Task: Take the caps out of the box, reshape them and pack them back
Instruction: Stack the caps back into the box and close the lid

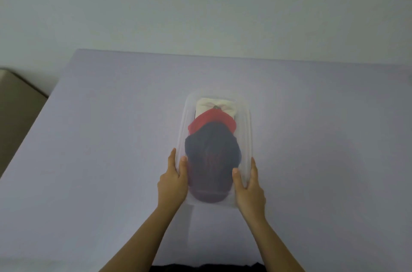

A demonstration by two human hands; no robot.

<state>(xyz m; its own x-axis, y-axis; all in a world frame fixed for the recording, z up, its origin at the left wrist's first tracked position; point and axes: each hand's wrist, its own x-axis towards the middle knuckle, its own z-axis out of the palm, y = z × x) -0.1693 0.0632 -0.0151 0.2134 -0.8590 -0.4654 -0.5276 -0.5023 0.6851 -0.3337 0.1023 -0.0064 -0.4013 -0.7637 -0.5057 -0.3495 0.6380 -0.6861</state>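
A clear plastic box [246, 124] stands lengthwise in the middle of the pale lilac table [111, 138]. Three caps lie stacked in it: a dark navy cap [211, 160] nearest me, a red cap [211, 121] behind it, and a cream cap [215, 105] at the far end. My left hand [172, 181] grips the box's near left wall, thumb inside the rim and fingers outside. On the near right wall my right hand [248, 187] holds the same way, thumb over the rim.
The table's left edge runs diagonally from back to front left, with a beige piece of furniture [17, 104] beyond it. A plain pale wall [200, 4] rises behind the table's far edge.
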